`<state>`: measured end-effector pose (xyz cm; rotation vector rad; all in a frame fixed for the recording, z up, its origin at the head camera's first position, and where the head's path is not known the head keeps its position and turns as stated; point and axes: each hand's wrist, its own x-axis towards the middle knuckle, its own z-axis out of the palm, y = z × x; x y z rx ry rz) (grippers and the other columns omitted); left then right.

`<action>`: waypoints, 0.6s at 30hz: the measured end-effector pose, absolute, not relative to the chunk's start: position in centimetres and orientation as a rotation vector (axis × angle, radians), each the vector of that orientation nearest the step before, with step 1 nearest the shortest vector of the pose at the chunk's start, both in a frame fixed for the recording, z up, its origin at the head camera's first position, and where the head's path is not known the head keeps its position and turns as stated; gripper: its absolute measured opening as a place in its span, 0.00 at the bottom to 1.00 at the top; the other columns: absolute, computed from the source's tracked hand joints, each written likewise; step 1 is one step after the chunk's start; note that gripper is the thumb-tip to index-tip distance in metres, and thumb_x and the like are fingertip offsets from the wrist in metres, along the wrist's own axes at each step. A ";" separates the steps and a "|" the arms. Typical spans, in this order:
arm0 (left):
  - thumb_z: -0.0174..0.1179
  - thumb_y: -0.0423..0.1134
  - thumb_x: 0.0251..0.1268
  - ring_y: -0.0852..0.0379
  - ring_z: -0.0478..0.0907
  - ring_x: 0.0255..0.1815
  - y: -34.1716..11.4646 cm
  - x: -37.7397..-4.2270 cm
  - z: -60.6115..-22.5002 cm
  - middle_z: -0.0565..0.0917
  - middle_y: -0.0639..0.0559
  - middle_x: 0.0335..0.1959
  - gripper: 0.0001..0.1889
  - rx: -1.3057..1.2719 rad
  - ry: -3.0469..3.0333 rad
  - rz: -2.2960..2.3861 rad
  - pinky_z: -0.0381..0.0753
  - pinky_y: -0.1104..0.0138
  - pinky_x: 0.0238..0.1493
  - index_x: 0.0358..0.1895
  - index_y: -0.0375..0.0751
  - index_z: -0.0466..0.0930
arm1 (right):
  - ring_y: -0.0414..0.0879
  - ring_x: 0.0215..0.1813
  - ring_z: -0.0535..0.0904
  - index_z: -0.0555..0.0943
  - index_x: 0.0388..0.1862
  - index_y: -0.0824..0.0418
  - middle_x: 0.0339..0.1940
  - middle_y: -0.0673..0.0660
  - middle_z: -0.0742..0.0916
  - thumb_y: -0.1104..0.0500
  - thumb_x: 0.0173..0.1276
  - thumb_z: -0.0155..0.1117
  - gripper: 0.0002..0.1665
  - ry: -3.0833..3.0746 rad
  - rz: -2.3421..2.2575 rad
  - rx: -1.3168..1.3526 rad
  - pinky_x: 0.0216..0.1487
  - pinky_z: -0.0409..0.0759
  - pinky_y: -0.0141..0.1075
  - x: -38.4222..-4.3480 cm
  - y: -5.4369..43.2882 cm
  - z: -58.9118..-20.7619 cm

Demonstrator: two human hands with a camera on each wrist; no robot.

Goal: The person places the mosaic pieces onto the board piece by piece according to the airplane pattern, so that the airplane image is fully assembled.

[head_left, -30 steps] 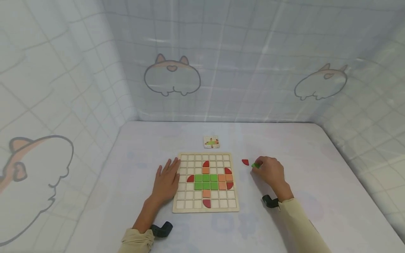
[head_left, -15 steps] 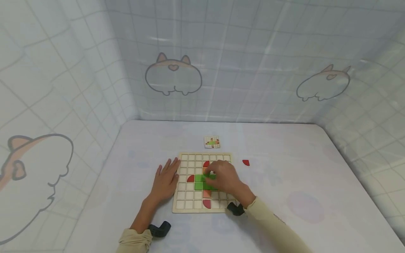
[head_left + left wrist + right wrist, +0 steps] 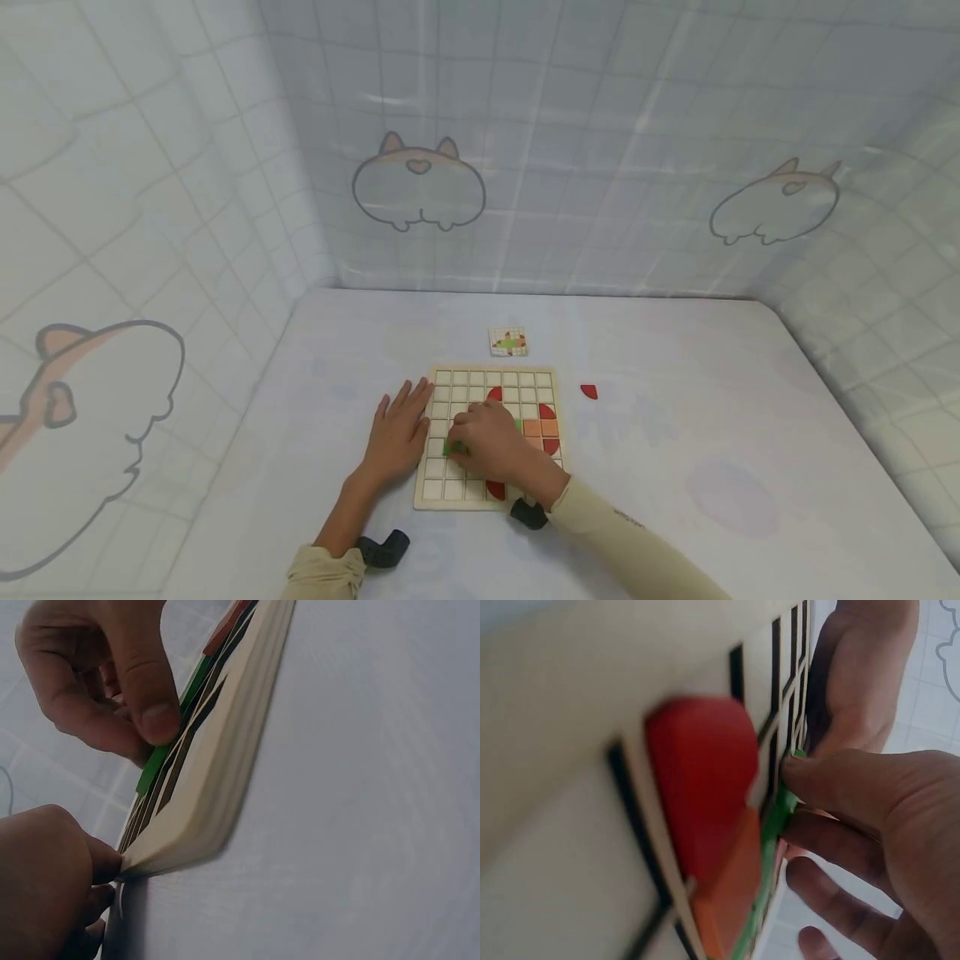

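My right hand [image 3: 487,442] is over the left part of a pale wooden grid board [image 3: 442,493]. Its thumb and fingers pinch a small green tile [image 3: 452,448] low at the grid; the fingers partly cover the tile. The left wrist view shows this green tile [image 3: 152,771] under the thumb tip, close against the cells. My left hand [image 3: 397,433] lies flat with straight fingers along the board's left edge, fingertips right at the rim. Red quarter-round pieces [image 3: 551,447] and orange square tiles [image 3: 532,427] sit in the grid, and the right hand hides most of the green ones.
A small pattern card [image 3: 508,342] lies behind the board. One loose red quarter-round piece [image 3: 589,392] is on the white table [image 3: 675,400] to the right. Quilted-looking walls with cartoon drawings close off the back and sides.
From the right of the board, my right hand has carried the green tile leftward across the grid to its left part. My left hand has stayed at the board's edge.
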<state>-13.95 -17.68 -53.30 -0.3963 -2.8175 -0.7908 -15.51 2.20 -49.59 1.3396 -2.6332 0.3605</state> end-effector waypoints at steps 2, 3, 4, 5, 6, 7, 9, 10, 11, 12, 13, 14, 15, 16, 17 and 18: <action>0.51 0.33 0.72 0.38 0.53 0.75 -17.6 -13.8 -53.2 0.63 0.41 0.74 0.27 -0.391 -2.816 -0.782 0.44 0.40 0.71 0.73 0.34 0.63 | 0.39 0.36 0.75 0.90 0.36 0.43 0.33 0.39 0.83 0.50 0.61 0.74 0.04 -2.637 0.277 1.350 0.39 0.68 0.34 -15.4 2.3 -49.5; 0.51 0.33 0.72 0.38 0.53 0.75 -17.6 -13.8 -53.1 0.63 0.41 0.74 0.27 -0.388 -2.816 -0.781 0.44 0.40 0.71 0.73 0.34 0.63 | 0.39 0.37 0.74 0.90 0.38 0.42 0.34 0.39 0.83 0.50 0.62 0.74 0.05 -2.634 0.249 1.361 0.39 0.68 0.34 -15.3 2.4 -49.5; 0.52 0.33 0.72 0.38 0.53 0.75 -17.5 -13.8 -53.1 0.63 0.41 0.74 0.27 -0.387 -2.818 -0.779 0.44 0.40 0.71 0.73 0.34 0.63 | 0.40 0.39 0.74 0.90 0.40 0.42 0.36 0.40 0.83 0.49 0.62 0.73 0.07 -2.637 0.227 1.369 0.39 0.67 0.34 -15.3 2.6 -49.4; 0.51 0.33 0.72 0.38 0.53 0.75 -17.5 -13.8 -53.1 0.63 0.42 0.74 0.27 -0.386 -2.819 -0.777 0.44 0.40 0.71 0.73 0.34 0.63 | 0.40 0.40 0.73 0.90 0.41 0.41 0.37 0.41 0.83 0.49 0.63 0.73 0.08 -2.637 0.211 1.377 0.39 0.66 0.34 -15.2 2.7 -49.3; 0.51 0.33 0.72 0.38 0.53 0.75 -17.5 -13.8 -53.1 0.63 0.42 0.74 0.27 -0.385 -2.821 -0.773 0.44 0.40 0.71 0.73 0.34 0.63 | 0.40 0.40 0.72 0.90 0.42 0.41 0.37 0.41 0.82 0.49 0.64 0.72 0.08 -2.637 0.203 1.387 0.39 0.66 0.34 -15.2 2.8 -49.3; 0.52 0.33 0.72 0.38 0.53 0.76 -17.5 -13.8 -53.2 0.63 0.42 0.74 0.27 -0.383 -2.823 -0.770 0.44 0.40 0.71 0.73 0.34 0.63 | 0.40 0.40 0.71 0.90 0.42 0.40 0.37 0.41 0.81 0.49 0.64 0.72 0.07 -2.639 0.201 1.397 0.39 0.65 0.34 -15.2 2.9 -49.4; 0.52 0.34 0.73 0.39 0.53 0.76 -17.4 -13.8 -53.3 0.63 0.42 0.74 0.27 -0.380 -2.823 -0.761 0.44 0.40 0.71 0.73 0.35 0.63 | 0.40 0.40 0.70 0.90 0.42 0.40 0.37 0.41 0.81 0.50 0.65 0.72 0.08 -2.649 0.234 1.412 0.39 0.65 0.34 -15.3 3.2 -49.3; 0.52 0.34 0.72 0.39 0.53 0.75 -17.4 -13.8 -53.3 0.63 0.42 0.74 0.27 -0.379 -2.822 -0.759 0.44 0.40 0.71 0.73 0.34 0.63 | 0.40 0.41 0.71 0.90 0.43 0.40 0.37 0.41 0.81 0.50 0.65 0.71 0.08 -2.664 0.261 1.415 0.41 0.66 0.35 -15.3 3.3 -49.4; 0.52 0.34 0.72 0.39 0.53 0.75 -17.4 -13.8 -53.4 0.63 0.42 0.74 0.27 -0.379 -2.820 -0.754 0.45 0.40 0.71 0.73 0.34 0.63 | 0.40 0.42 0.71 0.89 0.44 0.40 0.38 0.41 0.81 0.51 0.65 0.71 0.09 -2.678 0.293 1.414 0.42 0.67 0.35 -15.4 3.5 -49.4; 0.52 0.34 0.72 0.39 0.54 0.75 -17.4 -13.8 -53.4 0.64 0.42 0.74 0.27 -0.379 -2.818 -0.751 0.45 0.40 0.71 0.73 0.34 0.64 | 0.40 0.43 0.71 0.88 0.45 0.40 0.38 0.41 0.81 0.51 0.65 0.71 0.10 -2.694 0.328 1.410 0.43 0.68 0.36 -15.5 3.8 -49.4; 0.52 0.34 0.72 0.39 0.54 0.75 -17.4 -13.8 -53.4 0.64 0.42 0.74 0.27 -0.378 -2.815 -0.751 0.45 0.40 0.71 0.73 0.34 0.64 | 0.40 0.44 0.71 0.88 0.47 0.40 0.39 0.41 0.81 0.50 0.65 0.71 0.12 -2.716 0.366 1.397 0.44 0.68 0.37 -15.6 4.1 -49.4; 0.52 0.34 0.72 0.39 0.54 0.75 -17.3 -13.7 -53.4 0.64 0.42 0.74 0.27 -0.378 -2.811 -0.749 0.46 0.40 0.71 0.73 0.34 0.64 | 0.40 0.44 0.71 0.87 0.49 0.41 0.40 0.41 0.81 0.50 0.65 0.71 0.13 -2.741 0.404 1.374 0.46 0.69 0.38 -15.6 4.5 -49.3; 0.52 0.34 0.72 0.39 0.54 0.75 -17.3 -13.7 -53.4 0.64 0.42 0.74 0.27 -0.377 -2.809 -0.748 0.46 0.40 0.71 0.73 0.35 0.64 | 0.40 0.45 0.71 0.87 0.49 0.42 0.41 0.41 0.81 0.50 0.65 0.71 0.13 -2.762 0.441 1.346 0.46 0.69 0.38 -15.8 4.9 -49.2; 0.52 0.34 0.72 0.39 0.54 0.75 -17.3 -13.7 -53.3 0.64 0.42 0.74 0.27 -0.374 -2.806 -0.750 0.46 0.40 0.71 0.73 0.35 0.64 | 0.41 0.46 0.71 0.87 0.50 0.43 0.42 0.42 0.82 0.50 0.65 0.71 0.14 -2.778 0.473 1.313 0.47 0.69 0.39 -15.9 5.4 -49.1; 0.52 0.34 0.72 0.39 0.54 0.75 -17.3 -13.7 -53.4 0.64 0.42 0.74 0.27 -0.371 -2.804 -0.746 0.46 0.40 0.71 0.73 0.35 0.64 | 0.41 0.45 0.72 0.87 0.50 0.44 0.42 0.43 0.82 0.51 0.65 0.71 0.14 -2.790 0.506 1.276 0.46 0.70 0.40 -16.1 5.9 -49.0; 0.52 0.34 0.71 0.39 0.54 0.75 -17.3 -13.7 -53.4 0.64 0.42 0.74 0.27 -0.366 -2.806 -0.746 0.46 0.41 0.71 0.73 0.35 0.64 | 0.42 0.45 0.72 0.87 0.50 0.45 0.42 0.43 0.82 0.52 0.65 0.71 0.14 -2.796 0.529 1.238 0.46 0.70 0.41 -16.3 6.4 -48.9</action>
